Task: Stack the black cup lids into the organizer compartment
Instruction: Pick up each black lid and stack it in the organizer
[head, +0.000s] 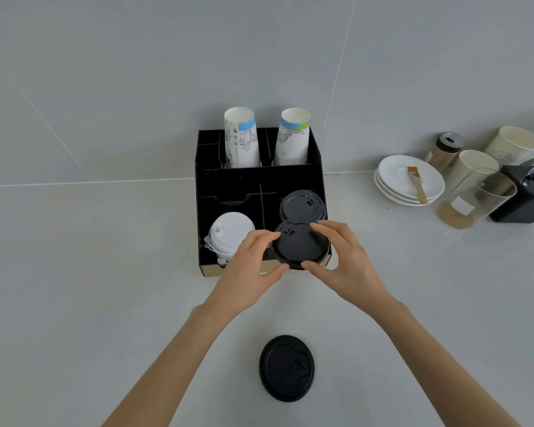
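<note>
Nearest the camera, one black cup lid (pixel 286 368) is lying flat on the pale grey counter (pixel 90 288), alone and well apart from both hands.

At twelve o'clock from it, the left hand (pixel 249 262) and right hand (pixel 341 259) are together clamping a stack of black lids (pixel 299 245), fingers on the far rim and thumbs on the near rim. The left hand is gripping at the stack's nine o'clock side, the right at its three o'clock side. The stack is sitting in the front right compartment of the black organizer (pixel 228 180), at its near edge.

Just beyond, at twelve o'clock and touching or overlapping the held stack, a second pile of black lids (pixel 302 204) is resting in the same right side of the organizer. At nine o'clock from the hands, white lids (pixel 230 232) are filling the front left compartment.

In the rear row, two printed paper cup stacks (pixel 241 140) (pixel 293 138) are standing upside down, leaning slightly.

At two o'clock, well apart, white plates (pixel 407 180) are carrying a small brush (pixel 417 184). Beside them are standing a clear glass (pixel 478 198), white cups (pixel 512 143), a small lidded jar (pixel 446 151) and a black box (pixel 527 195).
</note>
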Tool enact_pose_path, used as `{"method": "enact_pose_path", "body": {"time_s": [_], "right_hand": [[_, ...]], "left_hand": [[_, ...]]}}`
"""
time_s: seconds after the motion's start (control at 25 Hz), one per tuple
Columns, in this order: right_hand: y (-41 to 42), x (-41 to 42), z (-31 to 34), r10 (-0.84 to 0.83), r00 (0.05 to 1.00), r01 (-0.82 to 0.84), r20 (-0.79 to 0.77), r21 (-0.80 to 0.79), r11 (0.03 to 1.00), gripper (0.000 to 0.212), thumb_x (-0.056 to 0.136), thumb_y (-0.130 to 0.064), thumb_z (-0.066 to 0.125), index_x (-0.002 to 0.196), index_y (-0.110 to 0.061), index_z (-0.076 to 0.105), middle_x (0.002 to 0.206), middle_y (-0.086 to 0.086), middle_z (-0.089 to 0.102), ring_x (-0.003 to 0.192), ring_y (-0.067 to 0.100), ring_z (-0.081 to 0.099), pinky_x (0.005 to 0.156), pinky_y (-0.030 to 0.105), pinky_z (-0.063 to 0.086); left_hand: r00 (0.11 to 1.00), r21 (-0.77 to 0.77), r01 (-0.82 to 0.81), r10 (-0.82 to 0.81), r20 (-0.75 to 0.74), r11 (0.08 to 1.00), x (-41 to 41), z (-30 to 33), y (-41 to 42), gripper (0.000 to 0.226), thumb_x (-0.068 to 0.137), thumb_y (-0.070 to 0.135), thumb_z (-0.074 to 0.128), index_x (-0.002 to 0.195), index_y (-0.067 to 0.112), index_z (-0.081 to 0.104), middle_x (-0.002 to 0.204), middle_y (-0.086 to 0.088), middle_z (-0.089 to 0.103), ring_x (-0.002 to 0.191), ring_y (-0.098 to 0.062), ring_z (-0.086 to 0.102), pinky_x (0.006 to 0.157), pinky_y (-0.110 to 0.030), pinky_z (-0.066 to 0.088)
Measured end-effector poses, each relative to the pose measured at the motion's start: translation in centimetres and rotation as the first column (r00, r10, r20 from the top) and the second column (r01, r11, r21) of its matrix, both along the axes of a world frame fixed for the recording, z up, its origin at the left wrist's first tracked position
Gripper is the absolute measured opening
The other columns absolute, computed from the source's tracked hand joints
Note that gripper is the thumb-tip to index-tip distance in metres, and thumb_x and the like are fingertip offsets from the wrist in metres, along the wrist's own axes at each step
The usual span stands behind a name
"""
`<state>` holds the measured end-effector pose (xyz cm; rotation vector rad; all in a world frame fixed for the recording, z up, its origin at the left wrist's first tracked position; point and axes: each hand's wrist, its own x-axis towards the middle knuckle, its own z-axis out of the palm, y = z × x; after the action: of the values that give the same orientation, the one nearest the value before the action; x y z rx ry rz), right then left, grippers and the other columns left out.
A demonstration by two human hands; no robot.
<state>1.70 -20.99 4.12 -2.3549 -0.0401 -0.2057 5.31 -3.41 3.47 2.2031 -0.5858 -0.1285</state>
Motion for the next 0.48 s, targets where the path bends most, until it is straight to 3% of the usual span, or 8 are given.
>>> {"method": "enact_pose_path", "body": {"time_s": [0.28,0.48], "right_hand": [[0.5,0.6,0.3,-0.099,0.995,0.099,0.026,0.011,0.995,0.055,0.073,-0.015,0.071,0.123,-0.012,0.047,0.131,0.010,0.043,0.122,0.023,0.042,0.095,0.021,0.032],[1.2,0.9,0.5,-0.070,0.998,0.070,-0.007,0.037,0.997,0.054,0.078,-0.015,0.067,0.127,-0.014,0.044,0.136,0.008,0.038,0.127,0.020,0.038,0.097,0.018,0.028]], "left_hand": [[1.000,-0.005,-0.022,0.022,-0.004,1.000,-0.4,0.1,-1.0,0.057,0.086,0.022,0.057,0.135,0.014,0.031,0.140,0.000,0.036,0.126,-0.011,0.037,0.095,-0.006,0.020],[0.996,-0.021,-0.084,0.085,0.004,0.996,-0.1,0.0,-1.2,0.061,0.085,0.022,0.058,0.137,0.013,0.028,0.144,-0.002,0.032,0.133,-0.013,0.029,0.103,-0.015,0.020]]}}
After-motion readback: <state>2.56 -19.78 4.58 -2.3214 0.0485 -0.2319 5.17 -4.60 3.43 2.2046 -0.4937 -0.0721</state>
